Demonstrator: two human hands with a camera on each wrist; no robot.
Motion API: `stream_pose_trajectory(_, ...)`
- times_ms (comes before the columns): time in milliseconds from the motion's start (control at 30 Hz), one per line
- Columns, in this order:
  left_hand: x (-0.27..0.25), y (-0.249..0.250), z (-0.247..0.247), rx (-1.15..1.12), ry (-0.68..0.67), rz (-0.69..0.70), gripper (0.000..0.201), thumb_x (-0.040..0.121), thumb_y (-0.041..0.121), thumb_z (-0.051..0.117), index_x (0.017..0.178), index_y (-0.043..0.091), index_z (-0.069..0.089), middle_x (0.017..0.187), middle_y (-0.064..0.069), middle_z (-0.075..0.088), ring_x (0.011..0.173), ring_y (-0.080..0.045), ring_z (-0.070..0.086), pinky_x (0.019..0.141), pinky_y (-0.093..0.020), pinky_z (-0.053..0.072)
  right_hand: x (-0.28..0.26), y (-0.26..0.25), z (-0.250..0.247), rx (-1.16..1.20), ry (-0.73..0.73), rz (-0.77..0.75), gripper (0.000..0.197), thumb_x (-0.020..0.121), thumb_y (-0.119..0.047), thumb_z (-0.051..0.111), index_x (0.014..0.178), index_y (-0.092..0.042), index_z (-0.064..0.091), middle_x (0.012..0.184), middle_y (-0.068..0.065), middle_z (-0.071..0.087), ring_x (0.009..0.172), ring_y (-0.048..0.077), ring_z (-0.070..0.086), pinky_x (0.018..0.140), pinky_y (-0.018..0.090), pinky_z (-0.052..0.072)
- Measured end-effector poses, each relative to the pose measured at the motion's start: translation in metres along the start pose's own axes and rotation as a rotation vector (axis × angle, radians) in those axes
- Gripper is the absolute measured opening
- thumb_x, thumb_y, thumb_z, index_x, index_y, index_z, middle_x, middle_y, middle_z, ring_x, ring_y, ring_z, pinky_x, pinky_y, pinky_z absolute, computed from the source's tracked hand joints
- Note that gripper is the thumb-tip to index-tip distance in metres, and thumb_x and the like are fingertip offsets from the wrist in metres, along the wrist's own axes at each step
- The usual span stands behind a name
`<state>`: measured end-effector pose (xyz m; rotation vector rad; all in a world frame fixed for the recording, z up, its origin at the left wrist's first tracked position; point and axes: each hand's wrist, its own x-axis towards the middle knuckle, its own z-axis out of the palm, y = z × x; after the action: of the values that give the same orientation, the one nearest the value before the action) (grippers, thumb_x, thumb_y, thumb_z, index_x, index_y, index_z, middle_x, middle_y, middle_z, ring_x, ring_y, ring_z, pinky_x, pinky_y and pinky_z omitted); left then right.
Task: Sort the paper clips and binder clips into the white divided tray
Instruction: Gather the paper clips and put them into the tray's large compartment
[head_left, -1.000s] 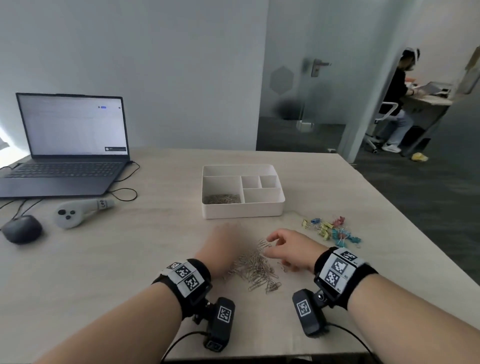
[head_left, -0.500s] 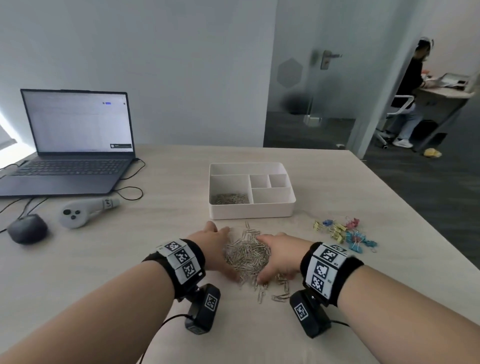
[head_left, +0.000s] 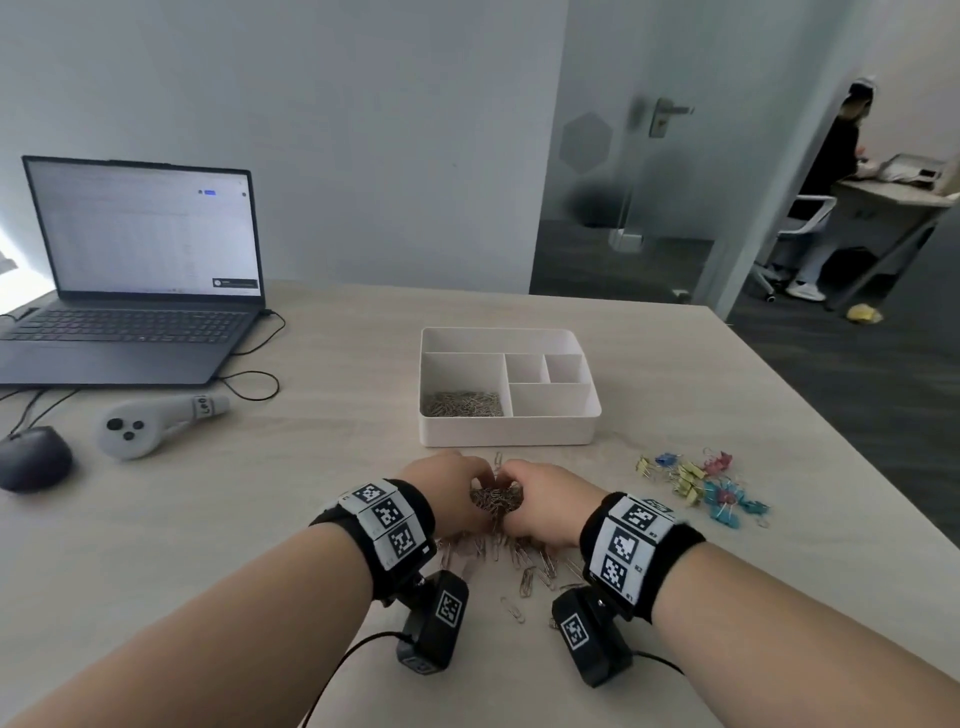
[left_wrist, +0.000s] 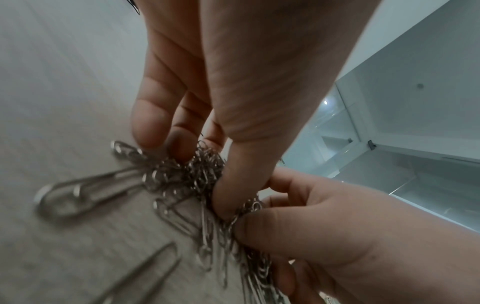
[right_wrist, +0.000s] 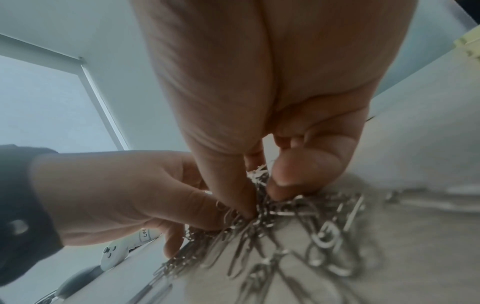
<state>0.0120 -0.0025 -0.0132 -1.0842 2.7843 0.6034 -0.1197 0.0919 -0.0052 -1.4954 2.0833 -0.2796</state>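
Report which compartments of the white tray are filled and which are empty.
Only the large left compartment of the white tray holds paper clips; the two small ones, the right one and the long back one show bare white floors.

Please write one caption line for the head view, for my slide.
Both hands gather a paper clip bunch before the white divided tray; binder clips wait aside.

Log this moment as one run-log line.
left hand: grips paper clips | right hand: grips same bunch | tray: clips in big left bin | binder clips: on table, untouched
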Motion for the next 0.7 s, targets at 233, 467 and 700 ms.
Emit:
stream_pose_trajectory(233,0.006,-0.004,0.002,-0.1,0.016,0.023,0.031,0.078,0.03,0.068,0.108,0.025,0.067,0.099,0.002,0.068,0.091,-0.019,0.063,0.075,-0.028,0.048,0.011,0.0,0.001,0.008,0.015,-0.008,0.029,0.083,-0.015,0.061,0.111,-0.02,0.063,0.097,0.005,0.066,0.063,0.016,0.06,0.049,0.023,0.047)
stream_pose_trajectory(467,0.015,-0.016,-0.005,-0.341,0.002,-0.002,0.016,0.078,0.02,0.069,0.094,0.02,0.071,0.077,0.003,0.068,0.061,-0.015,0.063,0.056,-0.026,0.055,0.024,0.008,0.001,0.27,0.035,0.045,0.02,0.085,-0.014,0.061,0.101,-0.025,0.06,0.067,0.005,0.06,0.042,0.015,0.05,0.039,0.02,0.041)
stream_pose_trajectory(700,0.024,-0.028,-0.029,-0.534,0.08,-0.01,0.01,0.081,0.02,0.074,0.09,0.02,0.071,0.074,0.001,0.069,0.055,-0.008,0.062,0.051,-0.022,0.055,0.039,0.003,-0.019,0.519,0.047,0.016,0.014,0.086,0.0,0.059,0.085,-0.013,0.056,0.059,0.006,0.054,0.048,0.017,0.051,0.043,0.025,0.044)
